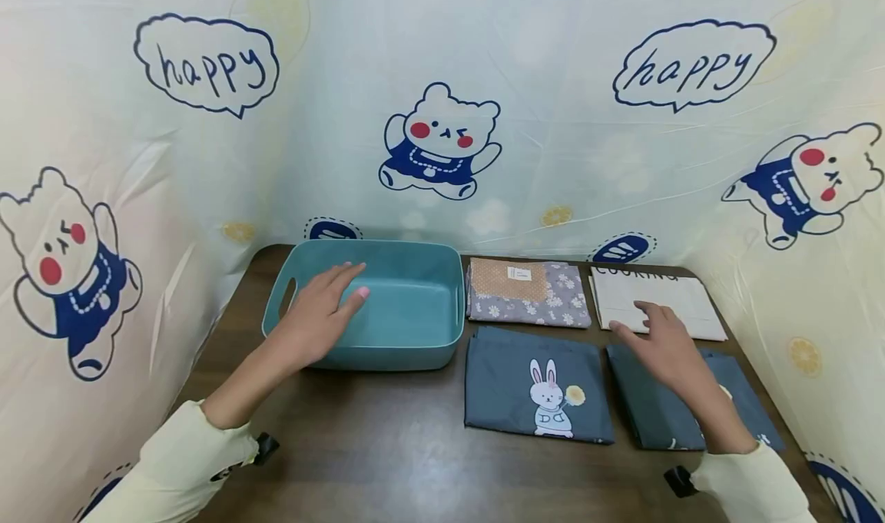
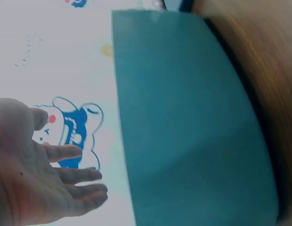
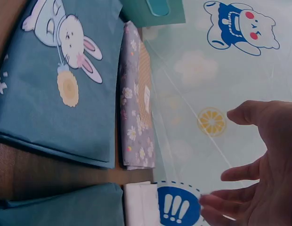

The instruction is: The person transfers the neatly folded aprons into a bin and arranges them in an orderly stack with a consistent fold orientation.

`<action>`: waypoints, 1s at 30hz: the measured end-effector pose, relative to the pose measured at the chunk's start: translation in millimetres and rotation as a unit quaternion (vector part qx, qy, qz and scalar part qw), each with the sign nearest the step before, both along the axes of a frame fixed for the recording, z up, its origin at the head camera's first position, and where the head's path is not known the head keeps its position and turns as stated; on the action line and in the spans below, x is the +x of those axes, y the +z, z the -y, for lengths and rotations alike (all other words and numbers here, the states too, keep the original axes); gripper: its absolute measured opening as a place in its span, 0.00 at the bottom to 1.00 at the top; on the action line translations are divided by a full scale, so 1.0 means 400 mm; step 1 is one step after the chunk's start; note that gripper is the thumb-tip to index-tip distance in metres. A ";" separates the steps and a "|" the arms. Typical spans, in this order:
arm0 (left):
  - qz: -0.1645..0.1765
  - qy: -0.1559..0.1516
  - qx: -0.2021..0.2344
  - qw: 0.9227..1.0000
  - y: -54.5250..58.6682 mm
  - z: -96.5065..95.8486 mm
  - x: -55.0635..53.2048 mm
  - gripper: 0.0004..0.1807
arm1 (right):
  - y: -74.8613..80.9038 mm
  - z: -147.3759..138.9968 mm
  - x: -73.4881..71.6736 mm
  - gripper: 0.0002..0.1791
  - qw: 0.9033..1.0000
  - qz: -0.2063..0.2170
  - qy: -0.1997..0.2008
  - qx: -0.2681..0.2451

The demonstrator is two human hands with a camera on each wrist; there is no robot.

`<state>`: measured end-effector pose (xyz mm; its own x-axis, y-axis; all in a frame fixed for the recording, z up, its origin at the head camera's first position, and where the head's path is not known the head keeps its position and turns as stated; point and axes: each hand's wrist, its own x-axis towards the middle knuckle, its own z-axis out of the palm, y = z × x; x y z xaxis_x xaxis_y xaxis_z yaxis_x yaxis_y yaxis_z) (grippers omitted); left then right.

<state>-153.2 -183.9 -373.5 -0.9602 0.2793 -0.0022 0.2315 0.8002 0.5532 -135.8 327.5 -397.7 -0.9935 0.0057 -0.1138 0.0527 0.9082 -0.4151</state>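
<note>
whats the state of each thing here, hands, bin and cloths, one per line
left hand: fingers extended, holding nothing
right hand: fingers slightly bent, holding nothing
teal bin: upright, open-topped, nothing visible inside
floral cloth: folded, lying flat
white cloth: folded, lying flat
rabbit-print cloth: folded, lying flat
rightmost dark cloth: folded, partly hidden

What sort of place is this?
Probably a curtained-off tabletop workspace: pale cartoon-printed sheeting hangs behind and beside a brown wood-grain table bearing a teal rectangular plastic bin and folded slate-blue rabbit-print cloth.
</note>
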 end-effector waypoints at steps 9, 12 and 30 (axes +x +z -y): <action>0.101 0.049 0.345 0.932 0.082 -0.049 0.040 0.20 | 0.002 -0.025 0.013 0.38 0.992 0.071 -0.028 -0.106; 0.154 0.049 0.422 0.892 0.099 -0.062 0.056 0.19 | 0.003 -0.030 0.019 0.35 0.980 0.102 -0.033 -0.170; 0.386 0.033 0.473 0.791 0.023 -0.213 0.145 0.29 | -0.023 -0.040 0.058 0.32 0.909 0.232 0.003 -0.347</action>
<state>-95.2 -98.7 -364.5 -0.7869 0.4557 -0.4160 -0.4938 -0.0607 0.8675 -112.8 343.7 -407.1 -0.8371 -0.2321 -0.4953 0.3653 0.4368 -0.8221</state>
